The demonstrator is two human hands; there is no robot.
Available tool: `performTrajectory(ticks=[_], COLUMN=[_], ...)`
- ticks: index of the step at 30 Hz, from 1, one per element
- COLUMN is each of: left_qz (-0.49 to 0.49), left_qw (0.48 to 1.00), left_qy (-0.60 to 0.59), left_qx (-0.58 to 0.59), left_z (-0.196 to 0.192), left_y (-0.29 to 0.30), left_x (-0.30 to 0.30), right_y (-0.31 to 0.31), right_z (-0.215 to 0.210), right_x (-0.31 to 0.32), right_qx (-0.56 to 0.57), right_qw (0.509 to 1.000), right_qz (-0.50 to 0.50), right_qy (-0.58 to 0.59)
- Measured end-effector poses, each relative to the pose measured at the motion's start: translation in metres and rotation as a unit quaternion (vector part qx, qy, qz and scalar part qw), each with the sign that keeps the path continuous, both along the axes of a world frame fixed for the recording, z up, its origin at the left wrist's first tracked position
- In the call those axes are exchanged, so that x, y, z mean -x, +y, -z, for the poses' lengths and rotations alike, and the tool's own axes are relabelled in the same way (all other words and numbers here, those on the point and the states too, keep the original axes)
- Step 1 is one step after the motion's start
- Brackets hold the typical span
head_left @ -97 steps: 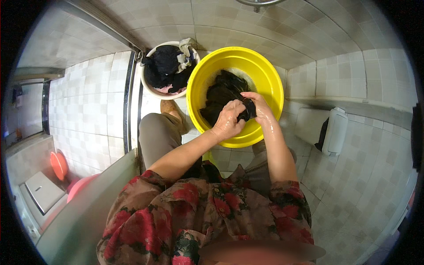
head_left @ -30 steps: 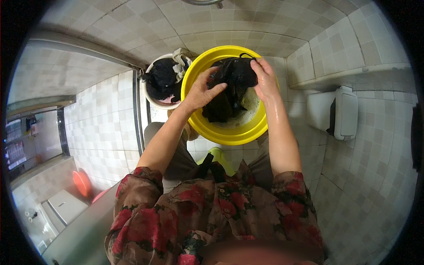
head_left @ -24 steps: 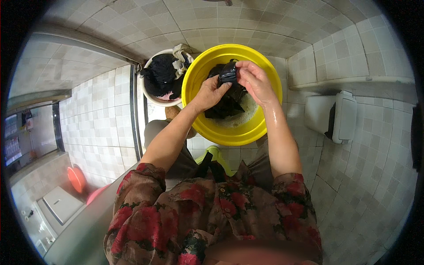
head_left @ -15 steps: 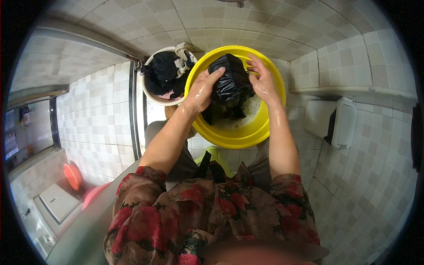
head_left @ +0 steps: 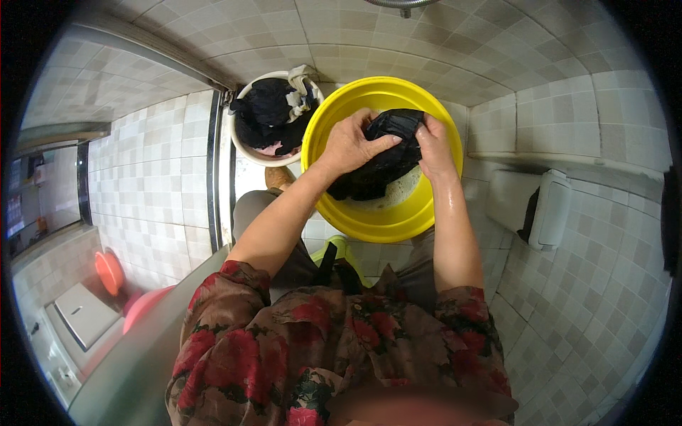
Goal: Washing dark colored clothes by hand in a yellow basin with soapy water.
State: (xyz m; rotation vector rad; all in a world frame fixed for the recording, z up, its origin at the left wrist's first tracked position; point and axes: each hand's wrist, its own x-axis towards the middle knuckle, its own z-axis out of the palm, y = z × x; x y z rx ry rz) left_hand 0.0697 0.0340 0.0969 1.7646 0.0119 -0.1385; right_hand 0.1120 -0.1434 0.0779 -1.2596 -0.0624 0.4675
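Both of my hands hold a wet black garment (head_left: pixel 395 131) over a big yellow basin (head_left: pixel 383 228). My left hand (head_left: pixel 355 144) grips its left part, thumb on top and fingers curled behind. At its right edge, my right hand (head_left: pixel 435 147) is closed on the cloth, pinching it near the top. The lower part of the black cloth hangs down into the basin, where foamy water (head_left: pixel 403 188) shows beside it. Which kind of garment it is, I cannot tell.
Left of the yellow basin stands a smaller white basin (head_left: pixel 240 147) with black clothes (head_left: pixel 268 106) and a pale cloth (head_left: pixel 301 96). A yellow-green slipper (head_left: pixel 339 248) is on my foot below. A white lidded bin (head_left: pixel 547 209) stands at right, near the tiled wall (head_left: pixel 426 64).
My right hand, spread and apart from the cloth before, has closed on its right edge. The black garment has moved lower and right, and its upper edge is now stretched between my hands.
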Motion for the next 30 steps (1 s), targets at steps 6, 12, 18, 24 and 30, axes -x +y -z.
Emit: performTrajectory(ticks=[6, 12, 18, 24, 30], left_qz=[-0.073, 0.141, 0.100, 0.038, -0.031], left_qw=[0.976, 0.935, 0.909, 0.931, 0.965], left_qy=[-0.013, 0.067, 0.071, 0.004, -0.004], left_qx=[-0.205, -0.318, -0.399, -0.363, -0.262], left_z=[0.017, 0.039, 0.020, 0.040, 0.055], left_y=[-0.011, -0.032, -0.026, -0.024, -0.016], left_x=[0.000, 0.017, 0.004, 0.010, 0.001], right_y=[-0.012, -0.001, -0.020, -0.021, -0.016], right_z=[0.003, -0.010, -0.020, -0.020, -0.035], right_x=[-0.010, 0.002, 0.003, 0.009, 0.001], right_qx=[0.018, -0.090, -0.129, -0.154, -0.160], right_qw=[0.957, 0.975, 0.973, 0.980, 0.981], right_qz=[0.290, 0.205, 0.192, 0.128, 0.091], right_qy=[-0.014, 0.011, 0.026, 0.023, -0.058])
